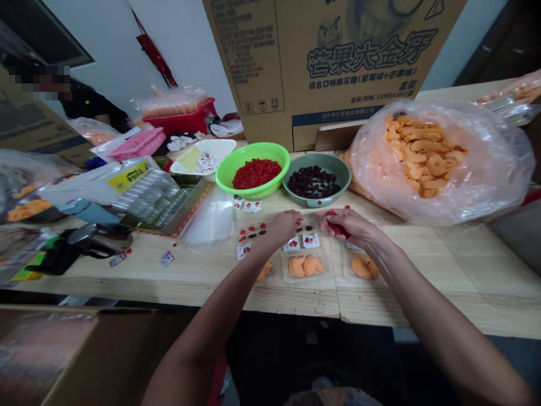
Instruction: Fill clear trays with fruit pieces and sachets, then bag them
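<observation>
My left hand is closed in a pinch over the middle clear plastic tray; what its fingertips hold, if anything, is hidden. My right hand curls around several small red candies, just right of that tray. In the middle tray lie orange tooth-shaped candies, with small white packets and dark pieces behind them. My left forearm partly covers a similar tray with red and dark pieces. Under my right wrist another tray shows orange candies.
Behind my hands stand a green bowl of red pieces and a grey-green bowl of dark pieces. A big plastic bag of orange candies lies right. Clear trays are stacked left, near a metal cup. A person is at far left.
</observation>
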The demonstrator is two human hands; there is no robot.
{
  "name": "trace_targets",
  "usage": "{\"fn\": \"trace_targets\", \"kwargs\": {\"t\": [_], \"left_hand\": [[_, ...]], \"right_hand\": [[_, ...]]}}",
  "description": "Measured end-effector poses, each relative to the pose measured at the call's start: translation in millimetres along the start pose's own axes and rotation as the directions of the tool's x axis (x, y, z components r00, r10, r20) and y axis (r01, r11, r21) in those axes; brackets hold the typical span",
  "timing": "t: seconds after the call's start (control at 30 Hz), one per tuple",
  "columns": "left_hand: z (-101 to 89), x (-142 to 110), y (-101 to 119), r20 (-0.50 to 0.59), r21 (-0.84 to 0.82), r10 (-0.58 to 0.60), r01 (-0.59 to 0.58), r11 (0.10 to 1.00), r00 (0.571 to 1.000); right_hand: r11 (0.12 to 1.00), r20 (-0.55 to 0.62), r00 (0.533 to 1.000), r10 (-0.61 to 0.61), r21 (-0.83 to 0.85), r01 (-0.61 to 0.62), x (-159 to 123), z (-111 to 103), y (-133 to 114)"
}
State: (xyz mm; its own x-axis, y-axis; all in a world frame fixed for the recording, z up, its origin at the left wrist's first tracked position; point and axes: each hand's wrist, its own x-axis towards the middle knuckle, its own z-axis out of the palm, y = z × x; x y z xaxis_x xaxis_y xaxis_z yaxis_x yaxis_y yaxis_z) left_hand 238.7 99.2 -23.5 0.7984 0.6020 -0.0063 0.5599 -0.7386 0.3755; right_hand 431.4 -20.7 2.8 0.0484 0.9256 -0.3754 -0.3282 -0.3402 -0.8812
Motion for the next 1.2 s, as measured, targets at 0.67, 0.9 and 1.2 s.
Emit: {"fn": "trace_targets", "kwargs": {"t": [0.67,0.9,1.2], "left_hand": [[-0.1,11,23,-0.076,-0.543,-0.305,0.218,0.811,0.949],[16.4,18,29,-0.124,-0.274,-0.238,0.197,0.941,0.963],[1.0,16,76,-0.137,-0.559,-0.077,-0.013,0.829,0.988]], "right_hand": [[0.989,0.015,1.000,-0.018,-0.146,0.020,-2,-10,11],[0.998,-0.097,0.994,-0.057,-0.017,0.056,-23,-48,-7],[0.968,-0.032,0.992,-0.119,-0.225,0.109,-37,-30,-3]]}}
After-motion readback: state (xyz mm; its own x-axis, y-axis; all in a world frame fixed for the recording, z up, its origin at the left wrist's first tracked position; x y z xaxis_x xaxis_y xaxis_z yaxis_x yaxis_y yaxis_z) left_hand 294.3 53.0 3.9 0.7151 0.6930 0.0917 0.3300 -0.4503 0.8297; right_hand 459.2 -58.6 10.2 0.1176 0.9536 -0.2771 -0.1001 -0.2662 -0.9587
